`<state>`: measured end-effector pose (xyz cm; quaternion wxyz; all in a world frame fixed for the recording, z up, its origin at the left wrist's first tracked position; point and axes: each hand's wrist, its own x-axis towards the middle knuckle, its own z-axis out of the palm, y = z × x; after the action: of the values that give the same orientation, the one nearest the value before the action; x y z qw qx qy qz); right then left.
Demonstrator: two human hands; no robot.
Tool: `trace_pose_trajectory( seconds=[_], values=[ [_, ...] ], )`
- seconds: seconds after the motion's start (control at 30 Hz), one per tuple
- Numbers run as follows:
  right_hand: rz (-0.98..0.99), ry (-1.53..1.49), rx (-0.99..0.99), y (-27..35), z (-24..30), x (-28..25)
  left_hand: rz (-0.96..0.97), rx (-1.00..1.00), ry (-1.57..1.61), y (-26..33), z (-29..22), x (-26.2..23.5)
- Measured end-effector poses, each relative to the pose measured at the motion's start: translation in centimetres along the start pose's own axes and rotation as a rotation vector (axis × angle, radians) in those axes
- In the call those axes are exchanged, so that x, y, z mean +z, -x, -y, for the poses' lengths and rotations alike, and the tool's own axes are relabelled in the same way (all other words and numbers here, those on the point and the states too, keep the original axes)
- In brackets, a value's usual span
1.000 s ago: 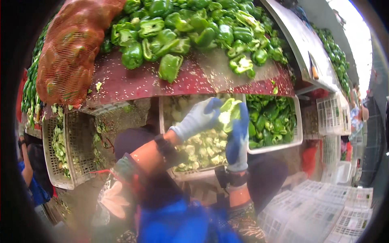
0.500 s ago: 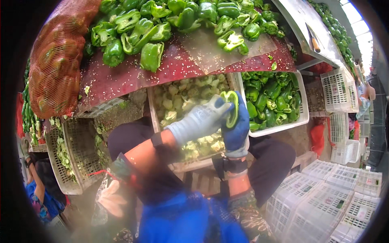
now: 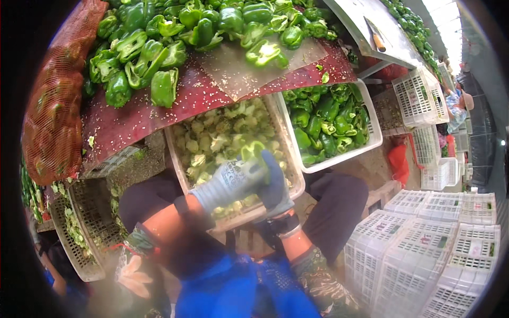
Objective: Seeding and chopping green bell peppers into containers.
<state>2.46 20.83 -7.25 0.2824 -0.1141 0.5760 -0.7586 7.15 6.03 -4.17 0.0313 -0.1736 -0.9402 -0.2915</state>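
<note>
A cut green pepper shows between my two gloved hands, over a crate of pale pepper cores and scraps. My right hand, in a dark blue glove, is closed round the pepper's right side. Against its near side presses my left hand, in a light grey glove with curled, slightly blurred fingers. Those fingers cover part of the pepper. To the right of the cores stands a white crate of green pepper pieces.
Ahead, whole and cut green peppers lie heaped on a seed-strewn dark red tabletop. An orange mesh sack leans at the left. A knife lies on a pale table. Stacked white crates stand at the near right.
Both hands have moved left and nearer to me with the pepper, in over the cores crate. My view has also turned, shifting the surroundings left.
</note>
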Motion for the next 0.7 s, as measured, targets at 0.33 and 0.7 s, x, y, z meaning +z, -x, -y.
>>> trace_pose_trajectory(
  seconds=[0.33, 0.7],
  values=[
    [-0.48, 0.455, -0.272, -8.1, 6.6, -7.7, -0.261, -0.397, 0.207, 0.0, 4.4, -4.1],
    [-0.285, 0.961, -0.366, -26.0, 7.9, -0.6, -0.287, -0.438, 0.037, -1.0, 3.4, -5.5]
  ],
)
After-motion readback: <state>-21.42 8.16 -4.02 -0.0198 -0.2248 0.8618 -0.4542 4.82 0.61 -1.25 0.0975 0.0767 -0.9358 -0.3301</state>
